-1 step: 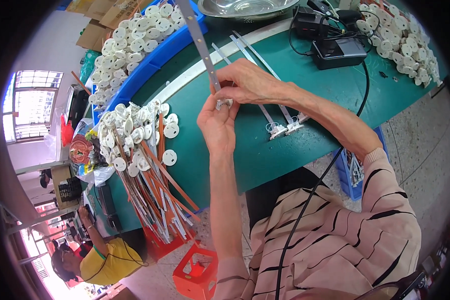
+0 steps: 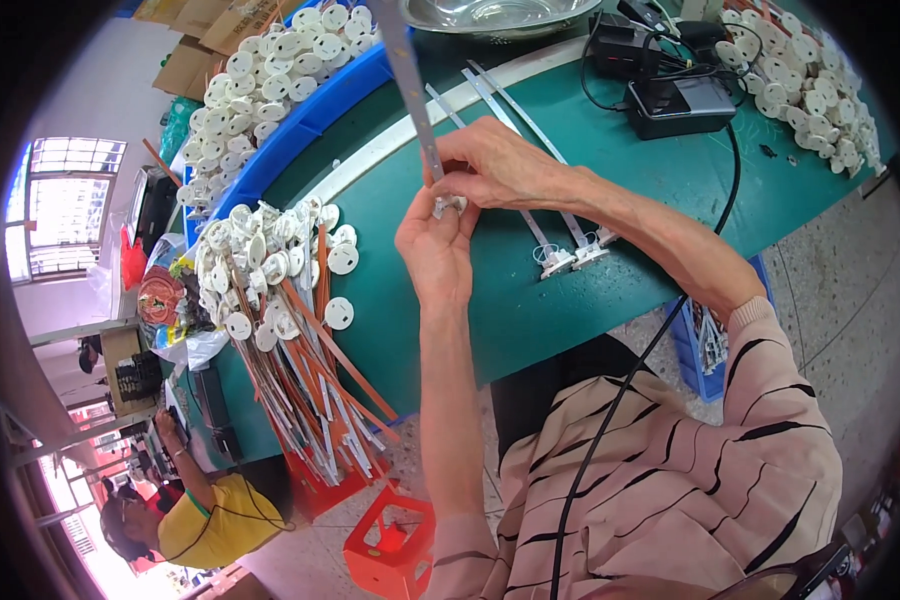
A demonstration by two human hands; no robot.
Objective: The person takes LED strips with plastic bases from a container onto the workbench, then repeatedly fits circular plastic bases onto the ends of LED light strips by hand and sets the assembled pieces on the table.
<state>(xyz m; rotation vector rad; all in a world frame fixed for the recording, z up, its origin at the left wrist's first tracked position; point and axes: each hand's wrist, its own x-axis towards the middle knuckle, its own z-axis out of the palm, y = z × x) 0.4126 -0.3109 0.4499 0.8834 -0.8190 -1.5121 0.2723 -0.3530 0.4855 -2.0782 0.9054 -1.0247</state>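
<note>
— Anything changed?
— Nothing visible: same pose as in the earlier view, hold unaltered.
— And the small white fitting (image 2: 448,205)?
— Pinched in the left hand (image 2: 435,255), grip closed on it, at the lower end of the long metal strip (image 2: 415,90).
— Right hand (image 2: 495,165)?
— Grip clamped on the strip just above the fitting, touching the left hand.
— Around?
— Under both grips, green surface (image 2: 570,330); left of them, a heap of white discs (image 2: 260,260); right, more strips (image 2: 570,250) lying flat.
</note>
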